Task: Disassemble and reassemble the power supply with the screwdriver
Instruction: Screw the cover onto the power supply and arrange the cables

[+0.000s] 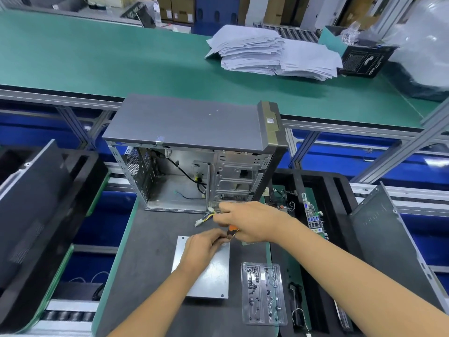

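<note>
The power supply (211, 276), a flat silver metal box, lies on the dark mat in front of me. Its yellow, black and white cables (205, 218) trail toward the open computer case (192, 152). My left hand (204, 249) rests on the box's far end, fingers curled near the tip of the screwdriver. My right hand (247, 221) grips the screwdriver (232, 231), whose orange and black handle shows just below the fingers. The tip sits at the box's far right corner, hidden between both hands.
A clear plastic tray (263, 293) of screws lies right of the power supply. A motherboard (313, 216) and loose cables sit in a black holder to the right. A case side panel (393, 244) leans at far right. Paper stacks (272, 53) lie on the green bench behind.
</note>
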The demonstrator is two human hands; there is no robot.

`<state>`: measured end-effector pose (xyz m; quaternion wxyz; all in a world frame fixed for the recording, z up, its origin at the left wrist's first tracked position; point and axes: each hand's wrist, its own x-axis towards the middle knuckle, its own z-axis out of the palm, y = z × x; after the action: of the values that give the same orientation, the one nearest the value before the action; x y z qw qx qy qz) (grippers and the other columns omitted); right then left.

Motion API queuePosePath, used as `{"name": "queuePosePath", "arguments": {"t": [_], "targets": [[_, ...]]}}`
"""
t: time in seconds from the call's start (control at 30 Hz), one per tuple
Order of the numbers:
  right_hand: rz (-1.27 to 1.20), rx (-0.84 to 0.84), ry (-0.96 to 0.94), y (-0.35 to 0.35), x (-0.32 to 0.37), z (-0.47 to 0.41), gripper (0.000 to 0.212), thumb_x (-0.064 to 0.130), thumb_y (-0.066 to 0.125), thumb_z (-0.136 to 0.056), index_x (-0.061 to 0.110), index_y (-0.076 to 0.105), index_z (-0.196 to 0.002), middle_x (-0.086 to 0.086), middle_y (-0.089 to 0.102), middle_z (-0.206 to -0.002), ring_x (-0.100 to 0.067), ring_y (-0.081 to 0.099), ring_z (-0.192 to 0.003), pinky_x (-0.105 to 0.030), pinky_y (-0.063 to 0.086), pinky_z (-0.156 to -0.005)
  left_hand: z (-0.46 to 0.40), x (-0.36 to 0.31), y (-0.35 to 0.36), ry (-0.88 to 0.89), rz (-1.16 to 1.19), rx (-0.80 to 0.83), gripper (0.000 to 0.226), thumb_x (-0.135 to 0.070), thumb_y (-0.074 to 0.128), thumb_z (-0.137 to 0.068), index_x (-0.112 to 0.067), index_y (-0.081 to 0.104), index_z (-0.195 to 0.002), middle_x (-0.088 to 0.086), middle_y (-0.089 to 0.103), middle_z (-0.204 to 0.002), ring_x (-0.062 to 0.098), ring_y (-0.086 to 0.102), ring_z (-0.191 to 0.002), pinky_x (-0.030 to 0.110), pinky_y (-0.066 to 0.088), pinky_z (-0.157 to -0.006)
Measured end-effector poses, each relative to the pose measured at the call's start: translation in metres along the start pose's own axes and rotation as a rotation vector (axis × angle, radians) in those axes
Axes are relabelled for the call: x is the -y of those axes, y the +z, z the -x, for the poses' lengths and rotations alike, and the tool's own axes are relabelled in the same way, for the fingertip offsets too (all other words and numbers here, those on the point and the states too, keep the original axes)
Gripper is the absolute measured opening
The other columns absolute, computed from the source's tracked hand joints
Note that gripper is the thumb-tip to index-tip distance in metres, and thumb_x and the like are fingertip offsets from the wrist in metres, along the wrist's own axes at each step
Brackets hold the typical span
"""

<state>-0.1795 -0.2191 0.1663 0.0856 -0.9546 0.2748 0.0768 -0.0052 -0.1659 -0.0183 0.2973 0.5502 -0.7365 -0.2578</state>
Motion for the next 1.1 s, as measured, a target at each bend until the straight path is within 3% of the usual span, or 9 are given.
{"name": "queuePosePath", "arguments": {"t": [0.13,0.27,0.4,0.53,0.67,0.8,0.93,1.0,1.1], "targets": [[0.103,-0.058,-0.001,0.005,0.0,-0.002,0.014,0.024,0.053,-0.087,0.023,0.046,-0.1,0.006,0.036,-0.084,-0.022,0.045,-0.068,-0.034,0.031,-0.051,-0.002,-0.002,-0.003,0.012,-0.004,0.001,0.013,-0.057,0.058,-0.093,-0.047,0.059,-0.101,-0.044,0.061,-0.091,-0.022,0.054,-0.076,0.006,0.038,-0.064],[0.204,-0.052,0.082,0.017,-0.001,-0.005,0.025,0.034,0.047,-0.091,0.023,0.042,-0.112,0.001,0.056,-0.082,-0.03,0.061,-0.066,-0.031,0.027,-0.047,-0.004,-0.009,-0.005,-0.056,0.056,-0.075,0.021,-0.063,0.072,-0.078,-0.049,0.056,-0.077,-0.04,0.06,-0.078,-0.014,0.058,-0.069,0.002,0.036,-0.058],[0.132,-0.03,0.056,0.008,-0.005,-0.005,0.044,0.039,0.054,-0.085,0.024,0.041,-0.125,-0.001,0.047,-0.103,-0.028,0.056,-0.067,-0.031,0.029,-0.045,-0.003,-0.012,-0.003,-0.032,0.017,-0.085,0.022,-0.059,0.065,-0.082,-0.043,0.056,-0.094,-0.044,0.057,-0.078,-0.019,0.052,-0.066,0.002,0.032,-0.057],[0.069,0.068,-0.136,-0.006,-0.006,-0.002,0.03,0.038,0.051,-0.081,0.025,0.043,-0.107,0.0,0.04,-0.101,-0.019,0.041,-0.068,-0.026,0.017,-0.044,-0.002,-0.007,-0.001,-0.019,-0.001,-0.06,0.016,-0.049,0.063,-0.086,-0.047,0.059,-0.102,-0.05,0.058,-0.088,-0.018,0.059,-0.079,0.001,0.036,-0.061],[0.144,0.092,-0.076,-0.006,-0.006,-0.006,0.018,0.017,0.058,-0.089,0.017,0.051,-0.106,-0.003,0.044,-0.098,-0.028,0.054,-0.081,-0.037,0.032,-0.055,-0.001,-0.006,-0.001,0.0,-0.025,-0.068,0.017,-0.051,0.065,-0.087,-0.044,0.057,-0.101,-0.05,0.056,-0.086,-0.011,0.058,-0.082,-0.001,0.034,-0.061],[0.177,0.043,0.025,-0.002,-0.003,-0.009,0.021,0.032,0.051,-0.096,0.016,0.05,-0.109,-0.002,0.056,-0.089,-0.031,0.055,-0.073,-0.036,0.035,-0.056,-0.001,-0.006,0.0,-0.009,-0.011,-0.076,0.031,-0.066,0.065,-0.085,-0.037,0.057,-0.093,-0.04,0.061,-0.092,-0.014,0.06,-0.077,0.001,0.037,-0.059],[0.208,0.064,0.021,0.007,0.002,-0.008,0.037,0.044,0.05,-0.096,0.019,0.041,-0.121,-0.007,0.06,-0.095,-0.033,0.06,-0.072,-0.035,0.034,-0.052,0.0,-0.007,0.0,0.05,-0.072,-0.13,0.024,-0.053,0.062,-0.086,-0.033,0.048,-0.088,-0.032,0.052,-0.099,0.008,0.054,-0.072,0.001,0.024,-0.048],[0.201,0.046,-0.025,0.003,0.003,-0.006,0.039,0.038,0.054,-0.093,0.024,0.036,-0.125,-0.006,0.052,-0.101,-0.031,0.055,-0.066,-0.035,0.033,-0.048,0.0,-0.005,0.001,0.046,-0.065,-0.135,0.02,-0.047,0.065,-0.087,-0.032,0.052,-0.087,-0.03,0.056,-0.102,0.009,0.057,-0.075,0.001,0.024,-0.05],[0.234,0.03,-0.062,-0.007,-0.002,-0.003,0.039,0.013,0.054,-0.09,0.026,0.039,-0.124,-0.008,0.046,-0.107,-0.027,0.041,-0.058,-0.035,0.035,-0.044,-0.001,-0.003,0.002,0.034,-0.024,-0.079,0.017,-0.037,0.075,-0.089,-0.037,0.061,-0.098,-0.039,0.061,-0.102,-0.006,0.061,-0.087,-0.001,0.033,-0.059]]}}
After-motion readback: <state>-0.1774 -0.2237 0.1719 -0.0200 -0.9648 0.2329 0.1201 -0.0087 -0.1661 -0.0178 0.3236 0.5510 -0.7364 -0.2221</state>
